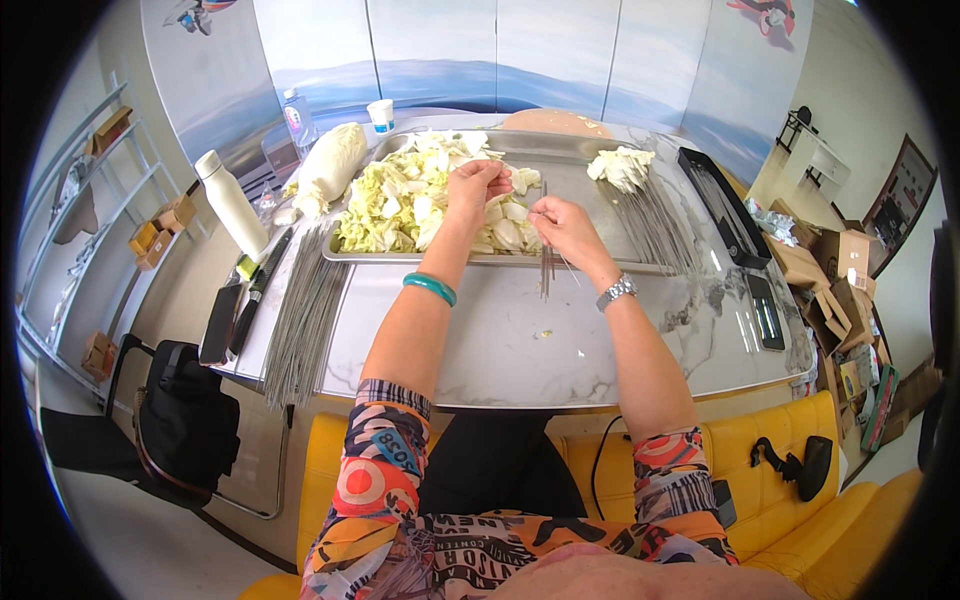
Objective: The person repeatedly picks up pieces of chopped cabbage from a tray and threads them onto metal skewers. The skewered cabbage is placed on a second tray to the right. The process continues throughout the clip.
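Note:
My left hand [480,186] is over the cut cabbage pieces [397,191] in a metal tray [450,259]; its fingertips are drawn together, and whether they pinch a piece cannot be made out. My right hand [562,229] is near the tray's front edge, its fingers closed on a thin skewer. Several thin grey skewers [548,281] lie over that edge beneath it. Skewers loaded with pale cabbage [624,169] rest at the tray's right, their bare shafts [660,225] fanned towards me. A large bundle of bare skewers [300,322] lies left of the tray.
Left of the tray are a wrapped whole cabbage [334,165], a white bottle [232,206], a knife [255,300] and a phone [222,322]. A clear bottle [298,124] and paper cup [381,116] stand behind. A black case [724,206] and dark device [765,311] lie right.

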`<control>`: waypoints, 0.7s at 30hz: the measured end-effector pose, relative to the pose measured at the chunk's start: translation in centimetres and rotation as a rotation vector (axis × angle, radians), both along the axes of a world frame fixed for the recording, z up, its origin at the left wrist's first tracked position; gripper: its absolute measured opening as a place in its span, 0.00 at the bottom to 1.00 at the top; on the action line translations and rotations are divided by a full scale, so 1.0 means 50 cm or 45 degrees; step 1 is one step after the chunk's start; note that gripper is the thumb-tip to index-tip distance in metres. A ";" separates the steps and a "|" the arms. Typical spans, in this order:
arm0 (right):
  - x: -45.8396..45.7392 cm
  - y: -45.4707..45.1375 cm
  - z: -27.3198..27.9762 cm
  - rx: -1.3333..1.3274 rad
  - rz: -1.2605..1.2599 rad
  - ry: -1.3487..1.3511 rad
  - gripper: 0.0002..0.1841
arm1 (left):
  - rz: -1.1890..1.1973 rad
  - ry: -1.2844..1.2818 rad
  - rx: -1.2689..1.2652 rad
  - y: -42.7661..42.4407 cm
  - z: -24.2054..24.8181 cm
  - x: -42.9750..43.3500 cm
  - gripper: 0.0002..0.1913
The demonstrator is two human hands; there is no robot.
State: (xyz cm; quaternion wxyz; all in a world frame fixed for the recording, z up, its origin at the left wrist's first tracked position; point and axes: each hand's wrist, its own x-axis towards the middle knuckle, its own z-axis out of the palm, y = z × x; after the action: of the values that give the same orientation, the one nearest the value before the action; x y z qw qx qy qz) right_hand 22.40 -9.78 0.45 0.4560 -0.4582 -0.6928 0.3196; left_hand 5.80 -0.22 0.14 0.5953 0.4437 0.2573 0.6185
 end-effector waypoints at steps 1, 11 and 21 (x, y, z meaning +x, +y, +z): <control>-0.002 -0.002 0.001 -0.006 0.000 -0.001 0.09 | 0.016 -0.004 -0.003 0.001 -0.001 -0.002 0.06; -0.002 0.005 -0.010 0.054 -0.085 -0.075 0.09 | 0.016 -0.019 0.008 0.004 -0.003 -0.006 0.07; 0.020 -0.012 -0.007 0.471 -0.702 -0.625 0.06 | 0.032 0.160 0.040 -0.005 0.002 0.002 0.11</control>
State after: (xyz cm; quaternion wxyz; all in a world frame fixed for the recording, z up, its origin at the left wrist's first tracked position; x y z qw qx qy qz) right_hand 23.39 -10.40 0.09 0.4204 -0.5995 -0.6781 -0.0633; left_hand 5.91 -0.46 0.23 0.5632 0.4878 0.2898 0.6008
